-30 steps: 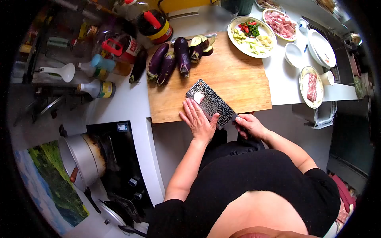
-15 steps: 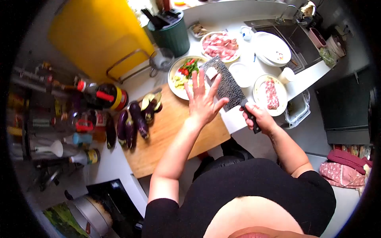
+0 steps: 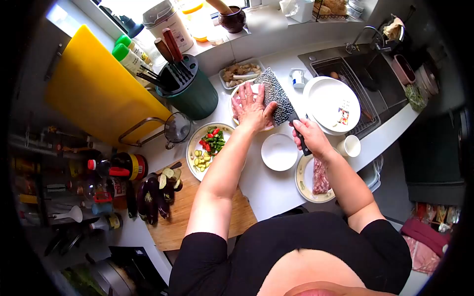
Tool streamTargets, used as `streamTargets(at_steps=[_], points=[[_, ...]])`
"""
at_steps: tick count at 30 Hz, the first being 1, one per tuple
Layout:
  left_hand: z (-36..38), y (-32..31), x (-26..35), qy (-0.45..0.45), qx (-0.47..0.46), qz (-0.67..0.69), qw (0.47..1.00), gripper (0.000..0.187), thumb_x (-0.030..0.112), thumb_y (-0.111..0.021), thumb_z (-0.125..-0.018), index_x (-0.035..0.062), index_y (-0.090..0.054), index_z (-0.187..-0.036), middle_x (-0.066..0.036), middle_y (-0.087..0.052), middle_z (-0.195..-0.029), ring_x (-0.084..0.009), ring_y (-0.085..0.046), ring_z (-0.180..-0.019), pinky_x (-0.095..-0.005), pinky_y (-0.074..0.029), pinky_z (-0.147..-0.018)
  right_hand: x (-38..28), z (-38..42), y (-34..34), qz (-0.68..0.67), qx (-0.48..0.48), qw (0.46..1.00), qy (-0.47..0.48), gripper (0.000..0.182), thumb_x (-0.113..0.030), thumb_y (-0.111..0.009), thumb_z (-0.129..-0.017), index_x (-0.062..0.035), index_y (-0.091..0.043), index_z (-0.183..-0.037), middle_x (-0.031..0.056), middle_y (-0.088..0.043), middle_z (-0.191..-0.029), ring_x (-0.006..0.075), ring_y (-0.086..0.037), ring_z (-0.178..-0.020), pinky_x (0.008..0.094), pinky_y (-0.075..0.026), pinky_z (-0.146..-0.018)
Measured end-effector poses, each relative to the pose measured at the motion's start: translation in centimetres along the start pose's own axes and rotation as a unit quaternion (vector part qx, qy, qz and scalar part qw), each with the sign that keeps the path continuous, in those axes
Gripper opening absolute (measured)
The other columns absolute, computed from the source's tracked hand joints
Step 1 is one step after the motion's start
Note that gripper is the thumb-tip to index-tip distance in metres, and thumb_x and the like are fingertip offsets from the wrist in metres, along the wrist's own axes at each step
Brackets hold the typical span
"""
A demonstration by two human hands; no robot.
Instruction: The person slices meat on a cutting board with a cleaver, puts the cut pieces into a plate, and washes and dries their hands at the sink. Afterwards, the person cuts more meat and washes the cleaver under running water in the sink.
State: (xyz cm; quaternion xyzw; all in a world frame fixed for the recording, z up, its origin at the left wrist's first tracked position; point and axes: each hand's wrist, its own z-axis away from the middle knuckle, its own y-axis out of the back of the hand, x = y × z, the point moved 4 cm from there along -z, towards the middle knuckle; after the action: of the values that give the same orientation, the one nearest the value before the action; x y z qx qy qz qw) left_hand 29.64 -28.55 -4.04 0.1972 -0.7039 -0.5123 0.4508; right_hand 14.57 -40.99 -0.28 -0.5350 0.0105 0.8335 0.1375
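My right hand (image 3: pixel 313 137) is wrapped round the black handle of a cleaver (image 3: pixel 280 98) with a dark, bumpy-textured blade. The blade reaches up and left toward the back of the counter. My left hand (image 3: pixel 255 109) lies spread over a plate of raw sliced meat (image 3: pixel 237 105), its thumb overlapping the blade's left edge. Hand and blade hide most of that meat. Below them stands a small white bowl (image 3: pixel 279 152). Left of my forearm, a plate (image 3: pixel 192 143) bears cut green and red peppers (image 3: pixel 213 140) and pale yellow-green slices (image 3: pixel 201 160).
Several eggplants (image 3: pixel 155 200) lie on the wooden cutting board (image 3: pixel 192 222). At the right are stacked white plates (image 3: pixel 331 101), a white cup (image 3: pixel 349 146), a plate with a meat piece (image 3: pixel 320 180) and the sink (image 3: pixel 380 84). A green knife holder (image 3: pixel 195 96) stands back left.
Both hands and the cleaver have moved from beside the pepper plate to over the plate of sliced meat. The head view has shifted toward the back of the counter, showing the windowsill.
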Motion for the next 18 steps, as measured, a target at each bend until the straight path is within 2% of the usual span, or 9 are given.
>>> streamTargets(at_steps=[3,5,7,9,10,14,17,18], points=[[-0.7,-0.3,-0.3,0.040,-0.039,-0.028,0.998,0.081,0.071,-0.031,-0.083,0.0204,-0.020,-0.145,-0.014,0.005,-0.152,-0.0324,0.013,-0.139,-0.0604,0.009,-0.104,-0.1,0.3,1.3,-0.002,0.008,1.000,-0.005,0.024,-0.026,-0.048,-0.094,-0.0022,-0.052,-0.097,-0.0008,-0.049,-0.068,0.0061,-0.047,-0.049,0.0223,-0.041,-0.043],[-1.0,-0.3,-0.3,0.075,-0.098,-0.099,0.987,0.083,0.070,-0.030,-0.083,0.0169,-0.018,-0.145,-0.014,0.005,-0.152,-0.0317,0.013,-0.139,-0.0601,0.010,-0.104,-0.2,0.7,2.4,-0.013,0.027,1.000,-0.003,0.023,-0.025,-0.047,-0.094,-0.0027,-0.052,-0.097,-0.0009,-0.049,-0.068,0.0060,-0.047,-0.049,0.0222,-0.041,-0.043],[-0.9,-0.9,-0.6,0.070,-0.070,-0.111,0.989,0.082,0.069,-0.031,-0.084,0.0150,-0.019,-0.145,-0.013,0.004,-0.152,-0.0308,0.012,-0.139,-0.0600,0.009,-0.105,-0.2,0.5,3.0,-0.003,0.031,1.000,-0.004,0.022,-0.024,-0.047,-0.095,-0.0028,-0.053,-0.098,-0.0008,-0.049,-0.069,0.0058,-0.047,-0.050,0.0220,-0.041,-0.043],[-0.8,-0.9,-0.3,0.007,0.034,-0.113,0.993,0.075,0.068,-0.028,-0.085,0.0206,-0.025,-0.144,-0.012,-0.003,-0.152,-0.0311,0.003,-0.140,-0.0601,0.002,-0.106,-0.4,0.3,3.3,-0.014,0.028,0.999,-0.007,0.023,-0.024,-0.047,-0.095,-0.0026,-0.053,-0.099,-0.0006,-0.050,-0.069,0.0057,-0.047,-0.051,0.0218,-0.041,-0.044],[-0.4,-0.4,0.4,-0.029,0.054,-0.110,0.992,0.067,0.061,-0.029,-0.089,0.0225,-0.026,-0.143,-0.012,-0.005,-0.152,-0.0313,0.002,-0.140,-0.0595,0.001,-0.106,-0.3,0.1,3.4,-0.014,0.026,1.000,-0.007,0.023,-0.024,-0.047,-0.095,-0.0026,-0.053,-0.099,-0.0006,-0.050,-0.069,0.0057,-0.047,-0.051,0.0218,-0.041,-0.044],[0.1,0.1,1.5,-0.061,0.053,-0.156,0.984,0.059,0.052,-0.030,-0.092,0.0242,-0.024,-0.144,-0.014,-0.008,-0.151,-0.0320,-0.003,-0.140,-0.0587,0.000,-0.106,0.2,0.3,3.0,-0.045,0.003,0.999,-0.030,0.023,-0.024,-0.047,-0.094,-0.0025,-0.052,-0.100,-0.0008,-0.050,-0.069,0.0055,-0.047,-0.051,0.0218,-0.041,-0.044],[0.1,1.0,1.7,-0.056,0.091,-0.101,0.989,0.059,0.054,-0.031,-0.092,0.0250,-0.026,-0.143,-0.014,-0.009,-0.151,-0.0322,-0.005,-0.140,-0.0583,0.000,-0.106,0.5,0.7,2.6,-0.044,-0.013,0.999,-0.026,0.022,-0.024,-0.047,-0.094,-0.0028,-0.052,-0.099,-0.0012,-0.050,-0.069,0.0053,-0.046,-0.050,0.0220,-0.041,-0.043],[0.0,1.2,1.9,-0.057,0.085,-0.112,0.988,0.062,0.059,-0.030,-0.090,0.0263,-0.027,-0.143,-0.014,-0.010,-0.151,-0.0326,-0.005,-0.140,-0.0589,0.000,-0.106,0.5,0.7,2.5,-0.032,-0.022,0.999,-0.023,0.022,-0.024,-0.047,-0.094,-0.0030,-0.052,-0.098,-0.0015,-0.049,-0.069,0.0052,-0.046,-0.049,0.0221,-0.041,-0.043]])
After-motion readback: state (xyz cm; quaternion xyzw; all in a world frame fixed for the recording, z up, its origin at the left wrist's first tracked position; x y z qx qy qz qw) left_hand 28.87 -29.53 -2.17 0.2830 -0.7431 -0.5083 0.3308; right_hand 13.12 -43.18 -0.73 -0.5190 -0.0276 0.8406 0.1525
